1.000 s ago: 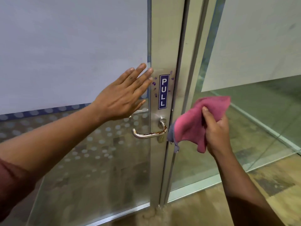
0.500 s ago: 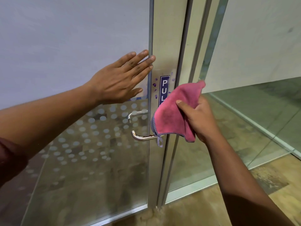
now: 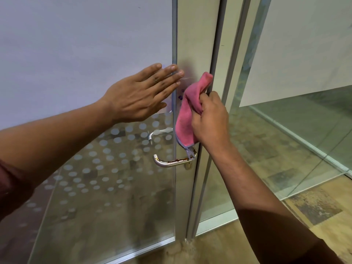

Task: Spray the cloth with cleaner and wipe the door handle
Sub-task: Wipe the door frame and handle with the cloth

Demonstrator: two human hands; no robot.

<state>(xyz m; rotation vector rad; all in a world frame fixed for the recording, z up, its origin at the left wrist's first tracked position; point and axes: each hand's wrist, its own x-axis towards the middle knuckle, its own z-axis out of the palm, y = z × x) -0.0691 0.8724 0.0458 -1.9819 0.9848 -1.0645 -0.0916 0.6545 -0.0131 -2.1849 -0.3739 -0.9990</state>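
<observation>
Wiping stage, cloth on the frame above the lever. I see the right hand [image 3: 208, 119] with its fingers curled around a bunched pink cloth [image 3: 185, 115], which is pressed against the metal door stile [image 3: 196, 44]. The cloth's lower corner hangs down just onto the base of the door handle [image 3: 171, 162]. The left hand [image 3: 141, 94] lies flat, fingers straight, on the frosted glass panel [image 3: 76, 44], its fingertips reaching the stile's edge; I judge that it steadies the door. No cleaner bottle is in view, so I cannot tell whether the cloth is already damp. The handle shows brown marks along its top and looks not yet wiped. The next move, as I judge it, calls for lowering the cloth and closing it around the lever, then drawing it leftward to the free end. Room is open below and left of the lever; the door gap [image 3: 215, 73] lies close on the right.
</observation>
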